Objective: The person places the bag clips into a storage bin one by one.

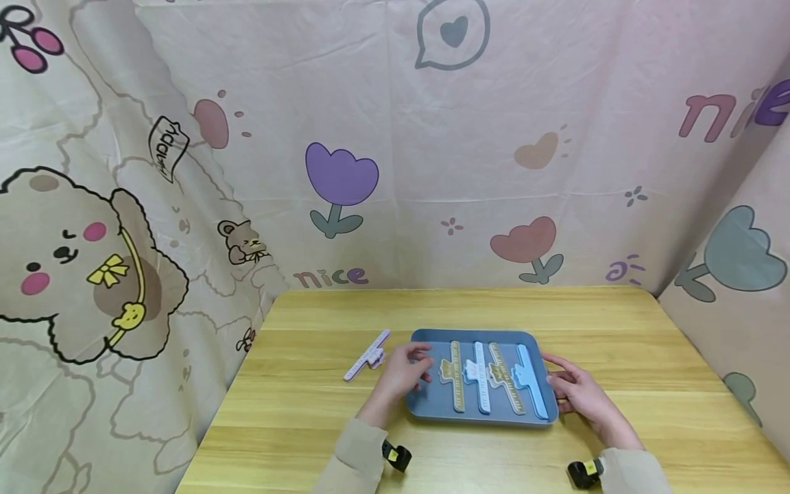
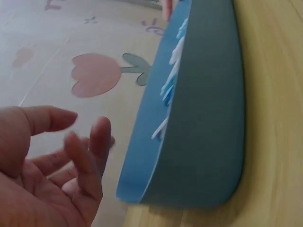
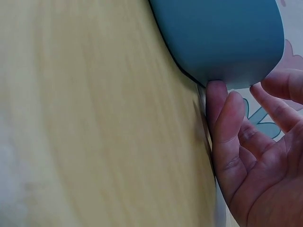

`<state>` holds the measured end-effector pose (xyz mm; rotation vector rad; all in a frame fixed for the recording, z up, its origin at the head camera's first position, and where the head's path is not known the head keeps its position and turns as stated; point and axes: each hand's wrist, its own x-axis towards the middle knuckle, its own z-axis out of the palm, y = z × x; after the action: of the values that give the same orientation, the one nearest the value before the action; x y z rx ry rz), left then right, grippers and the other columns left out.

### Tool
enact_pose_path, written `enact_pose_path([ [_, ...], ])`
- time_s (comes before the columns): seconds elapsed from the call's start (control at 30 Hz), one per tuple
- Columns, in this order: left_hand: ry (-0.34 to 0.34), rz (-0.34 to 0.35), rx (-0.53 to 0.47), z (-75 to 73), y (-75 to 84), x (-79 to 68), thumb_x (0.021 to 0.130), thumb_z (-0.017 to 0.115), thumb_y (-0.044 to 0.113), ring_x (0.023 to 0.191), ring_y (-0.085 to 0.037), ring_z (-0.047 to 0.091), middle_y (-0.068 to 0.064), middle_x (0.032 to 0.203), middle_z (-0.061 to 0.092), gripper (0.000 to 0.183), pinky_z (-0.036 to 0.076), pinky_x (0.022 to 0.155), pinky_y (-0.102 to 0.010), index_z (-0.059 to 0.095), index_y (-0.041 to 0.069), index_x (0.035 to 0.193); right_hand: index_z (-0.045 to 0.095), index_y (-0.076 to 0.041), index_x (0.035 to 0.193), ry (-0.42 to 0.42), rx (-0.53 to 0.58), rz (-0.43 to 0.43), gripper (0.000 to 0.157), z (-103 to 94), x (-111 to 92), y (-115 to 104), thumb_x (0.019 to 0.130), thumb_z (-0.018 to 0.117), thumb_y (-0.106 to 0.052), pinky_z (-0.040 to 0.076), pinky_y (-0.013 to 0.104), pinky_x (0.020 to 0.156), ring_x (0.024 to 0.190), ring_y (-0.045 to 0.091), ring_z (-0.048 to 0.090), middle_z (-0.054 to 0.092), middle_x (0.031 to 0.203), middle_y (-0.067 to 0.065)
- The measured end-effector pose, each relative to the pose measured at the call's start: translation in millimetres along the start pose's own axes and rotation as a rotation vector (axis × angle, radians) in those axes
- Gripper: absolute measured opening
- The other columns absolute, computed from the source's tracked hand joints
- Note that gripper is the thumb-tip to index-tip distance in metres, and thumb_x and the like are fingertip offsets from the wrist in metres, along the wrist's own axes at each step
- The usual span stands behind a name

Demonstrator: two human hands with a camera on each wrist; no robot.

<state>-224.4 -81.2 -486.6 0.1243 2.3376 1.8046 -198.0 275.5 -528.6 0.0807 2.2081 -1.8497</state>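
Observation:
A blue-grey tray (image 1: 426, 409) lies on the table, holding several ruler-shaped clips: a clear yellowish clip (image 1: 457, 384), a white clip (image 1: 481, 384), another clear yellowish clip (image 1: 509, 391) and a light blue clip (image 1: 532, 384). My left hand (image 1: 404, 374) hovers by the tray's left edge. Its fingers bend loosely with nothing between them, and the left wrist view shows them apart from the tray wall. At the opposite end, my right hand (image 1: 583, 394) touches the outer wall with its fingertips; the right wrist view shows the thumb (image 3: 286, 85) near the rim.
A white and purple clip (image 1: 367, 357) lies slanted on the wooden table (image 1: 296, 425), left of the tray. Printed curtains (image 1: 401, 137) hang behind the table and along both sides.

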Motion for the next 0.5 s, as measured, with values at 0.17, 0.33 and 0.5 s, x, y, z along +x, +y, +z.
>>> enact_pose_path([
  [0.17,0.018,0.066,-0.069,-17.5,-1.0,-8.7,0.093,0.067,0.009,0.066,-0.021,0.066,-0.015,0.094,0.067,0.037,0.051,0.054,-0.03,0.058,-0.002,0.126,0.027,-0.005,0.154,0.002,-0.004,0.002,0.058,-0.1,0,-1,0.101,0.05,-0.008,0.058,0.042,0.064,0.088,0.031,0.067,0.058,0.12,0.024],
  [0.33,0.074,0.071,-0.136,-32.5,-7.0,-16.0,0.092,0.065,0.004,0.068,-0.028,0.066,-0.012,0.09,0.065,0.036,0.053,0.056,-0.035,0.056,-0.006,0.126,0.026,-0.004,0.154,0.0,0.0,0.0,0.058,0.1,0,-1,0.101,0.05,-0.008,0.058,0.042,0.064,0.087,0.031,0.067,0.058,0.12,0.024],
  [0.5,0.154,0.04,-0.19,-44.5,-20.0,-19.4,0.092,0.064,0.001,0.068,-0.029,0.065,-0.009,0.088,0.063,0.037,0.051,0.055,-0.033,0.055,-0.007,0.126,0.026,-0.005,0.154,-0.003,0.004,-0.003,0.059,0.0,0,0,0.101,0.05,-0.008,0.058,0.043,0.064,0.088,0.032,0.067,0.058,0.121,0.025],
])
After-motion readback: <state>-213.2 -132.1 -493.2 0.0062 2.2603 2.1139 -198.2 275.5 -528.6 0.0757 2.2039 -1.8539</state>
